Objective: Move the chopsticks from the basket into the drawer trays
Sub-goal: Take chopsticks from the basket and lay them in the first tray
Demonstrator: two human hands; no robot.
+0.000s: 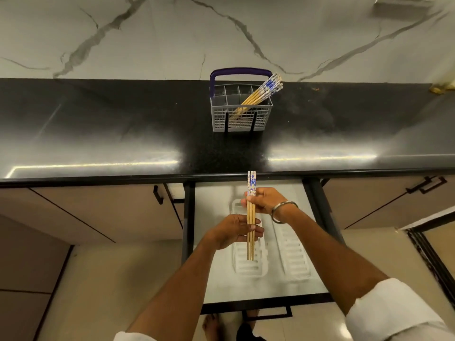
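Three wooden chopsticks (251,212) with blue-and-white tops are held side by side above the open drawer (211,279). My right hand (267,201) pinches them near their patterned tops. Lower down, my left hand (234,231) grips the same bundle, thumb across it. Under them lie two white slotted trays, the left tray (251,265) and the right tray (294,247), with nothing seen in them. A grey cutlery basket (242,116) with a dark blue handle stands on the black counter, and several more chopsticks (258,94) lean in it toward the right.
The black countertop (123,134) runs across the view with a marble wall behind. Closed cabinet doors with black handles (428,184) flank the drawer. My feet show below the drawer front. A small yellowish object (440,88) lies at the counter's far right.
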